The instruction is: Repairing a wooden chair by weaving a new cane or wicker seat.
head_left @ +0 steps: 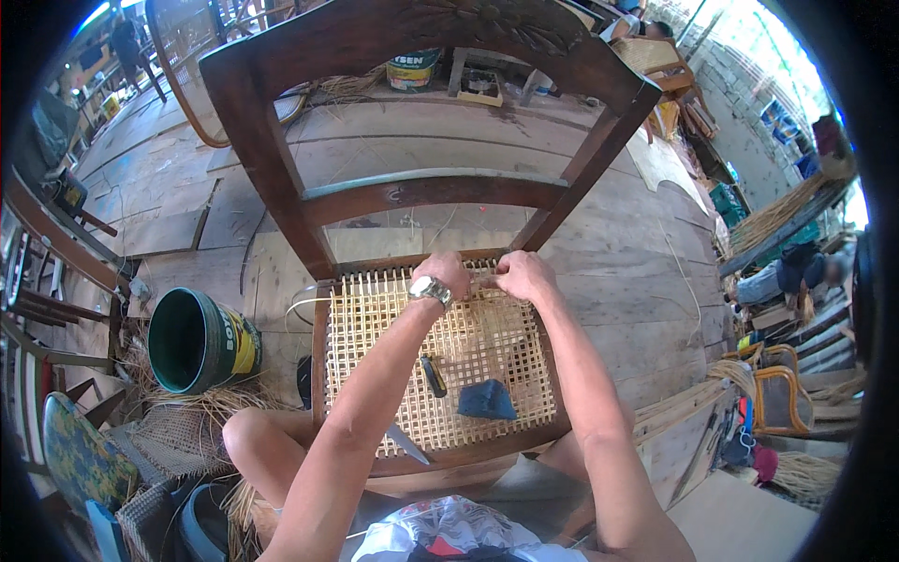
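A dark wooden chair (431,192) with a carved backrest stands before me, its seat strung with woven cane (375,342). My left hand (442,274), with a watch on the wrist, is closed at the far edge of the weave; its fingertips are hidden. Just right of it, my right hand (524,275) pinches what looks like a thin cane strand at the same edge. A small black-and-yellow tool (433,377) and a dark blue folded piece of cloth (487,400) lie on the weave. Near the front rail rests a pointed metal blade (408,444).
A green bucket (187,342) stands left of the chair, beside loose cane scraps (192,398). Another bucket (413,70) is beyond the backrest on the plank floor. Cane bundles (787,211) and chair frames are at the right. Another person (791,276) is at the far right.
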Demonstrator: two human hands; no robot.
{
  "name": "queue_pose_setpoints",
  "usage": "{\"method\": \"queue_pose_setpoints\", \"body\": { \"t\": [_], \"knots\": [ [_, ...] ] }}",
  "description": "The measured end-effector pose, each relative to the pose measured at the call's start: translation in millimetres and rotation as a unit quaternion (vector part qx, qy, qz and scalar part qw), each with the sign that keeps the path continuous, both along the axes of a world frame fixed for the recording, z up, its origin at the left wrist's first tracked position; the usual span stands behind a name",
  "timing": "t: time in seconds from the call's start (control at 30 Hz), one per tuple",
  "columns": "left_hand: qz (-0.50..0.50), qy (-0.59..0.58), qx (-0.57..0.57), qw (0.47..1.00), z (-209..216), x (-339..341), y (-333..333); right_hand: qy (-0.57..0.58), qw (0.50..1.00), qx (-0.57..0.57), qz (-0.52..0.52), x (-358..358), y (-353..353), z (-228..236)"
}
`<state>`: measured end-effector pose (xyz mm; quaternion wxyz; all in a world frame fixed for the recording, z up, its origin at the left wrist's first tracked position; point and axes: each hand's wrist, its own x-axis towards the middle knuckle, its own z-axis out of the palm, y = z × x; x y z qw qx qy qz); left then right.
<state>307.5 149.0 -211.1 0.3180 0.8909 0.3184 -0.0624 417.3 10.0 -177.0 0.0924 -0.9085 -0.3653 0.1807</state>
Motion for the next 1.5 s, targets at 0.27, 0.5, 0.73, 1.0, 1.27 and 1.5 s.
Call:
{"method": "queue_pose_setpoints", "body": {
  "t": [0.27,0.5,0.73,1.0,1.27,1.5],
  "knots": [
    [0.041,-0.080,0.101,0.991,21,-81,26,-0.139,0.984,0.018,0.112,4,4,-17],
    [0.162,-0.105,0.226,0.955,66,-203,84,-0.046,0.998,0.015,0.047,-9,15,-19],
    [0.172,-0.290,0.102,0.936,102,-185,56,0.214,0.908,0.302,0.196,-69,59,41],
    [0.039,-0.117,0.086,0.989,30,-103,35,0.285,0.838,0.445,-0.135,14,-81,21],
    [-0.062,0.004,0.172,0.983,21,-50,12,0.111,0.961,0.254,0.012,10,14,-36],
    [-0.141,0.033,0.247,0.958,21,-22,5,0.126,0.976,0.176,0.026,18,52,-52]
  ]
}}
